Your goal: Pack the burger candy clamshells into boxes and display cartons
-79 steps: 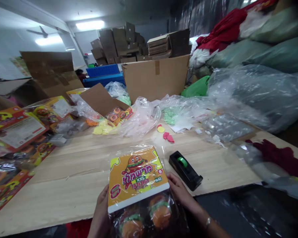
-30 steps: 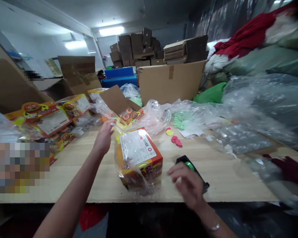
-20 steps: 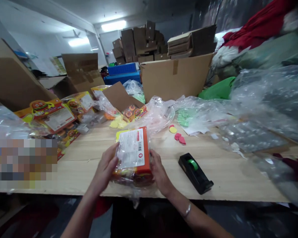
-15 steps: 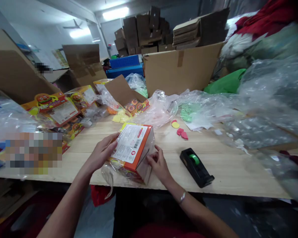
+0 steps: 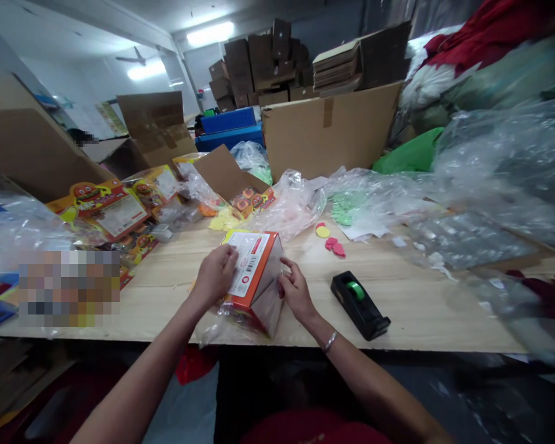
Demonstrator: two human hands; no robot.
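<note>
A red, orange and yellow printed box point(image 5: 264, 262) with a white barcode label lies on the table's front part, with loose clear plastic wrap point(image 5: 217, 327) around its lower left. My left hand point(image 5: 218, 271) is closed over the label, its fingers curled inward; whatever they hold is hidden. At the box's right side my right hand point(image 5: 296, 290) is closed, thumb and fingers pinching at the clear plastic by the box's edge. To the right of that hand stands a black tape dispenser point(image 5: 359, 305) with a green roll.
Pink and yellow pieces point(image 5: 335, 246) lie behind the dispenser. Printed toy packs point(image 5: 113, 209) and plastic bags crowd the left and back. A large cardboard box point(image 5: 333, 129) stands at the back; clear plastic trays point(image 5: 472, 237) lie at the right.
My left hand has moved from the box's left edge up and right onto its label, fingers now curled. My right hand stays at the box's right side. The view has shifted slightly.
</note>
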